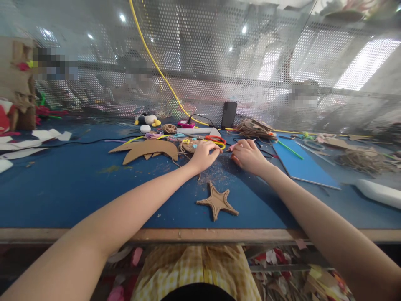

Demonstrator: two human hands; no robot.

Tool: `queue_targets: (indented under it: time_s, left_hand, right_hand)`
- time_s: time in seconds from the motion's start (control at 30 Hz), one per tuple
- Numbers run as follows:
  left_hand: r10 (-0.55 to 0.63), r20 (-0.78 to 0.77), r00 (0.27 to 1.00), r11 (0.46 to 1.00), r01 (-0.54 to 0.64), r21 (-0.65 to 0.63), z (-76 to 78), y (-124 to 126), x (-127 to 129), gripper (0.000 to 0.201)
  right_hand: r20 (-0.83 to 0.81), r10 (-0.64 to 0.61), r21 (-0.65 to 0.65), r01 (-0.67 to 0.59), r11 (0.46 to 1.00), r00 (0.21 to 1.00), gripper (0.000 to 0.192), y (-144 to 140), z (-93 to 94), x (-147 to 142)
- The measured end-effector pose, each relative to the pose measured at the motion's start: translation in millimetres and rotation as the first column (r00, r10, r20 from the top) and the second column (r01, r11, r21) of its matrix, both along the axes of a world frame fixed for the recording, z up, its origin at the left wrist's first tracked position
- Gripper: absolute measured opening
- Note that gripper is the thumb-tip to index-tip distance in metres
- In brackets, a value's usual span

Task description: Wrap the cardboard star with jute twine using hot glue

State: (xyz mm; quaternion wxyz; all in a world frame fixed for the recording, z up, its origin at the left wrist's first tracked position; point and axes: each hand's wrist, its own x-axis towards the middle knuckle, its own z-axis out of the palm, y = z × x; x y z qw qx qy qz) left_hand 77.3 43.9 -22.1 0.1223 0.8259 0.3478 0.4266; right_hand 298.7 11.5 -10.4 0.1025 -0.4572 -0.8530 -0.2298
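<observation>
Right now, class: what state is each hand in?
Left hand: fingers curled on the blue table; what they pinch cannot be told.
Right hand: fingers closed on a thin pink stick.

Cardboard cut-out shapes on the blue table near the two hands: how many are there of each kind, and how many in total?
Star shape: 1
Dolphin-like shape: 1
Total: 2

The star lies nearer the table edge than the left hand and right hand; the dolphin-like shape lies to the left of the left hand. Other brown scraps further back are too unclear to count.
</observation>
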Motion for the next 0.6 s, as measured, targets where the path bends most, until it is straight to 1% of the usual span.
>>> queue_targets:
  time_s: [0.1,0.2,0.27,0.33,0.4,0.47,0.6]
  left_hand:
    - [-0.002,0.003,1.000,1.000,0.002,0.001,0.4,-0.2,-0.5,0.021]
    - [-0.005,0.009,1.000,1.000,0.005,0.001,0.5,-0.1,-0.7,0.021]
    - [-0.008,0.012,1.000,1.000,0.008,-0.001,0.4,0.1,-0.7,0.021]
    - [-0.010,0.011,1.000,1.000,0.010,-0.004,0.4,0.2,-0.7,0.021]
    - [-0.011,0.009,1.000,1.000,0.011,-0.007,0.5,0.4,-0.7,0.021]
    - [-0.011,0.008,1.000,1.000,0.011,-0.008,0.6,0.6,-0.6,0.021]
    - [-0.009,0.007,1.000,1.000,0.009,-0.005,0.4,1.2,-0.8,0.021]
  right_hand:
    - [-0.035,-0.035,0.041,0.037,0.998,0.999,0.027,2.2,-0.4,-1.5]
    - [-0.127,-0.099,0.103,0.113,0.988,0.987,0.033,3.2,2.1,1.1]
    - [-0.223,-0.134,0.144,0.168,0.975,0.966,0.035,3.1,5.0,5.2]
    - [-0.341,-0.128,0.170,0.195,0.966,0.931,0.035,2.8,7.9,10.0]
    - [-0.418,-0.101,0.169,0.187,0.968,0.903,0.036,2.7,9.1,13.9]
    - [-0.411,-0.083,0.141,0.154,0.978,0.908,0.036,2.9,8.0,15.5]
    - [-0.309,-0.070,0.062,0.094,0.994,0.948,0.038,4.4,0.8,12.6]
